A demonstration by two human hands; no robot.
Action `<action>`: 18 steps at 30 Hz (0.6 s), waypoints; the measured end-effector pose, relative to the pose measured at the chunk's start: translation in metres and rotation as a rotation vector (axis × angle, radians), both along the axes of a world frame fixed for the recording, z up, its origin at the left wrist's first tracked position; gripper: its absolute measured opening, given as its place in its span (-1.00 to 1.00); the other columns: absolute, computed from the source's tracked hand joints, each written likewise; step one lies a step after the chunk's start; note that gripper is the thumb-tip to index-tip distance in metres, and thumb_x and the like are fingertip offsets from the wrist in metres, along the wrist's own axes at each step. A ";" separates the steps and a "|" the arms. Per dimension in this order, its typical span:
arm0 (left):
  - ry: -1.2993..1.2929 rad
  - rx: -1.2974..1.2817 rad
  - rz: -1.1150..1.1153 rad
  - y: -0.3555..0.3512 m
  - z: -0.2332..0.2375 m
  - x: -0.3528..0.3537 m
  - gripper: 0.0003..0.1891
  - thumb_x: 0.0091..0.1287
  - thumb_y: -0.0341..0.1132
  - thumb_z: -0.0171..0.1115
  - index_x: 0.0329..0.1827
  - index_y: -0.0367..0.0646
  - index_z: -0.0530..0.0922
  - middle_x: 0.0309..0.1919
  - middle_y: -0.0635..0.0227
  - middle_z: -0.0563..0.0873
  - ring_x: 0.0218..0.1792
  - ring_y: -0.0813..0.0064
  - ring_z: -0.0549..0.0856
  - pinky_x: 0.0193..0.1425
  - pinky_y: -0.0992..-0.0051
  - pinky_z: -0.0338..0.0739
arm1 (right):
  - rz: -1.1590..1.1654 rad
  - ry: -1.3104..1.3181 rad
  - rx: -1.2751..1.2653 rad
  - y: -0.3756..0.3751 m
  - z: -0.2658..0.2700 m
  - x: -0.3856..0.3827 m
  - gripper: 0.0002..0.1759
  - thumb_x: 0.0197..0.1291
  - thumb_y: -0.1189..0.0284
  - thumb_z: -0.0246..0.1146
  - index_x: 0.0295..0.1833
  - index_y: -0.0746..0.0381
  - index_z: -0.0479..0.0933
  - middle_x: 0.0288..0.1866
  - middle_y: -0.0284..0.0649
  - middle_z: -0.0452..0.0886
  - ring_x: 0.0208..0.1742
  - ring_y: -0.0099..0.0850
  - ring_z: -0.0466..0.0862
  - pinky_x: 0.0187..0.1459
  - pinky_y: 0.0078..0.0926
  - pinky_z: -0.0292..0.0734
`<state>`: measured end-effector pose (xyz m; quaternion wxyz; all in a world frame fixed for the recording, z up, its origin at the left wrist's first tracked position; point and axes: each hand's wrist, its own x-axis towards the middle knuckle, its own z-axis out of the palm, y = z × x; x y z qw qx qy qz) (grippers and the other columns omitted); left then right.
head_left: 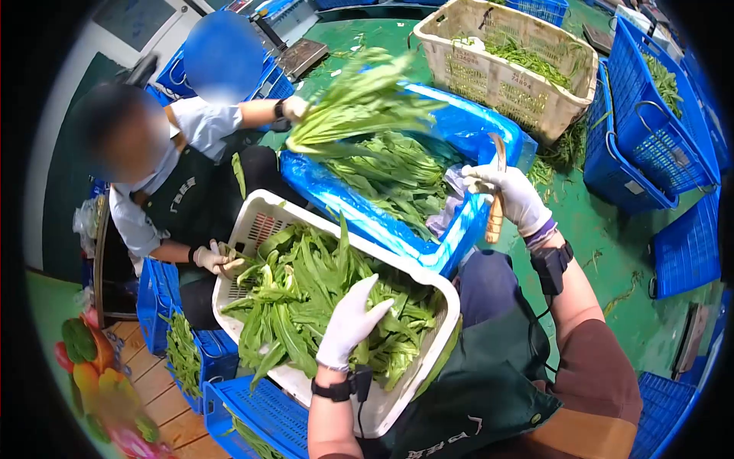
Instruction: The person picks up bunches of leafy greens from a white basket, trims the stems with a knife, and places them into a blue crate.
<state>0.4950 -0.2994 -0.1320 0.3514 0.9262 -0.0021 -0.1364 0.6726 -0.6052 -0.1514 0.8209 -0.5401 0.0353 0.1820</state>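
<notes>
My left hand (353,323), in a white glove, is over the leafy greens (294,298) heaped in a white basket (428,306). Its fingers are stretched out with the thumb apart, and nothing is held in it. Above and to the right, my gloved right hand (514,195) is closed around a curved knife (495,216); its wooden handle points down and its blade upward. That hand is by the right end of a blue crate (489,122) lined with blue plastic, where more leafy greens (394,172) lie.
Across from me, a co-worker's gloved hand (294,109) holds a blurred bunch of greens (367,111) over the lined crate; the other hand (208,256) is at the basket's left rim. A large white crate (505,84) and stacked blue crates (634,145) stand on the green floor.
</notes>
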 end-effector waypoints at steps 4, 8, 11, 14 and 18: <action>0.254 -0.093 0.045 -0.039 -0.017 0.078 -0.43 0.25 -0.13 0.31 0.23 -0.33 0.46 0.10 -0.01 0.60 0.14 0.19 0.59 0.25 0.39 0.42 | -0.074 -0.013 -0.001 0.024 -0.057 0.062 -0.81 0.18 0.47 0.26 -0.18 0.39 0.60 -0.43 -0.28 0.63 -0.47 -0.56 0.55 -0.47 -0.64 0.40; 0.027 0.108 -0.017 -0.040 -0.063 0.133 -0.43 0.25 -0.10 0.30 0.20 -0.35 0.48 0.06 -0.06 0.62 0.14 0.11 0.59 0.24 0.34 0.45 | 0.136 0.025 -0.284 0.076 -0.108 0.123 -0.83 0.13 0.36 0.30 -0.33 0.26 0.64 -0.53 -0.22 0.61 -0.50 -0.51 0.57 -0.46 -0.53 0.43; 0.043 0.243 -0.087 -0.037 -0.094 0.183 -0.42 0.25 -0.06 0.24 0.16 -0.40 0.48 0.03 -0.15 0.61 0.11 0.00 0.58 0.22 0.24 0.44 | 0.187 -0.120 -0.710 0.125 -0.178 0.169 -0.69 0.09 0.22 0.31 -0.30 0.29 0.65 -0.36 0.00 0.69 -0.33 -0.11 0.69 -0.26 -0.26 0.56; 0.178 0.374 -0.041 -0.039 -0.136 0.241 -0.37 0.24 -0.02 0.23 0.17 -0.43 0.46 -0.01 -0.19 0.62 0.06 -0.04 0.60 0.14 0.22 0.48 | 0.247 -0.058 -0.925 0.149 -0.219 0.191 -0.60 0.03 0.16 0.32 -0.27 0.33 0.66 -0.23 0.17 0.65 -0.13 0.05 0.66 -0.09 -0.18 0.58; 0.634 -0.289 0.738 -0.030 -0.229 0.285 -0.25 0.30 0.10 0.21 0.32 -0.38 0.31 -0.05 0.01 0.66 -0.09 0.10 0.65 0.05 0.20 0.55 | 0.191 -0.190 -1.031 0.170 -0.256 0.190 -0.65 0.15 0.23 0.19 -0.20 0.29 0.66 -0.20 0.10 0.67 -0.11 0.01 0.66 -0.06 -0.13 0.56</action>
